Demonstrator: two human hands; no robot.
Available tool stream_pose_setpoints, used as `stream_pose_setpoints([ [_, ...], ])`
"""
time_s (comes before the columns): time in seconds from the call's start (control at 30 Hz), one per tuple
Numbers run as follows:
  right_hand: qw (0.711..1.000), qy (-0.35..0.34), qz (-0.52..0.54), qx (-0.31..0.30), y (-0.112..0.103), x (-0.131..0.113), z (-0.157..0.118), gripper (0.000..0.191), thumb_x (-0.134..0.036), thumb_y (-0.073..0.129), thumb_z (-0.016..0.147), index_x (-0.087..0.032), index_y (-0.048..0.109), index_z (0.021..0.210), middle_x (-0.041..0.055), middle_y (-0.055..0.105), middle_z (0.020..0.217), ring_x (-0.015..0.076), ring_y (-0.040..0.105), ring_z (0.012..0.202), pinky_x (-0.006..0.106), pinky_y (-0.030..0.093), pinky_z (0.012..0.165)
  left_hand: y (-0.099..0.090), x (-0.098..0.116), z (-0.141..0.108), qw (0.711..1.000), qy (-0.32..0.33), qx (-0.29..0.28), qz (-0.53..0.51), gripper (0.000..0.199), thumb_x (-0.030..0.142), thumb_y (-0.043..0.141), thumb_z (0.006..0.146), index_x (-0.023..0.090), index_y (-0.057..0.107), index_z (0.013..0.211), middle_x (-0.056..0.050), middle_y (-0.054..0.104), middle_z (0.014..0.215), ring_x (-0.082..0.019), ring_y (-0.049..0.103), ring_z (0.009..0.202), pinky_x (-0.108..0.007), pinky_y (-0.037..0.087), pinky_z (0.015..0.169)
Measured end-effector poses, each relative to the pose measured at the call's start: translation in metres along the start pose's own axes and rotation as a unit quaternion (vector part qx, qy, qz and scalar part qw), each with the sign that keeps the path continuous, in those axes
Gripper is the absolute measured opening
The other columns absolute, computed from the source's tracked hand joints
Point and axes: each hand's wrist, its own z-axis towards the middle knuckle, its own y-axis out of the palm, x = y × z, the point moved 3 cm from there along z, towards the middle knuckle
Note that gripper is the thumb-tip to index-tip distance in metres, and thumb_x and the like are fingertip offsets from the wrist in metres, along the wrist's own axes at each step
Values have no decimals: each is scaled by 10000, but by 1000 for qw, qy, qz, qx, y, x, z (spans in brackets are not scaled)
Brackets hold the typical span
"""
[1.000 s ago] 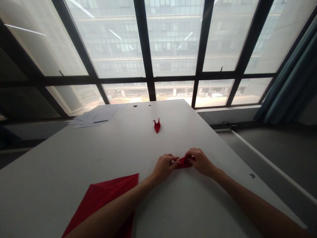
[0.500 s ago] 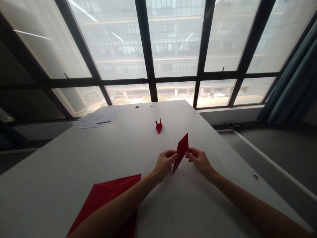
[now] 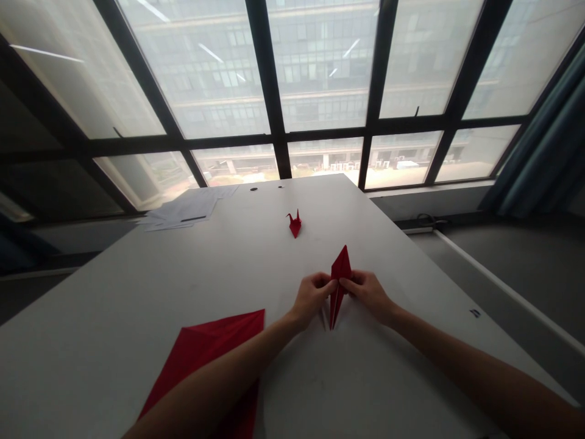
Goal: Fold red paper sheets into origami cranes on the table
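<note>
A narrow, diamond-shaped piece of folded red paper [image 3: 340, 268] stands almost upright over the white table [image 3: 228, 268], its lower tip close to the tabletop. My left hand [image 3: 313, 297] pinches it from the left and my right hand [image 3: 368, 292] pinches it from the right, fingertips meeting at its middle. A finished red paper crane [image 3: 295, 224] stands farther back on the table, beyond the hands. A flat red paper sheet [image 3: 205, 360] lies near the front left, partly hidden under my left forearm.
A pile of white papers [image 3: 183, 212] lies at the table's far left corner. Large windows with dark frames [image 3: 269, 91] rise behind the table. The table's right edge drops to a grey floor [image 3: 503, 256], with a dark curtain [image 3: 543, 152] at far right.
The folded paper lay flat under my fingers a second ago. Both hands lifted it and turned it upright, then drew together on it. The view tilted down slightly.
</note>
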Motion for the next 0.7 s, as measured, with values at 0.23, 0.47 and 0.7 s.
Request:
stream_pose_setpoints([
  [0.23, 1000, -17, -8, -12, 3, 0, 0, 340, -436, 747, 761, -144, 767, 933, 57, 712, 805, 176, 576, 691, 299, 422, 649, -1, -1, 0, 1000, 16, -1, 26, 327, 435, 776, 750, 122, 681, 768, -45, 670, 718, -135, 576, 636, -224, 446, 573],
  [0.47, 999, -28, -4, -22, 4, 1, 0, 316, -416, 742, 762, -138, 763, 910, 53, 711, 795, 174, 574, 691, 296, 422, 646, 0, 1, -2, 999, 17, -26, 29, 299, 411, 744, 788, 119, 718, 847, -75, 709, 809, -168, 620, 718, -248, 479, 646],
  [0.7, 1000, -16, 2, 3, 3, 0, -2, 291, -411, 729, 777, -142, 752, 885, 32, 685, 749, 137, 516, 626, 273, 385, 594, -1, -2, -1, 998, 26, -33, 45, 290, 409, 723, 814, 123, 702, 859, -70, 694, 817, -164, 620, 713, -253, 481, 646],
])
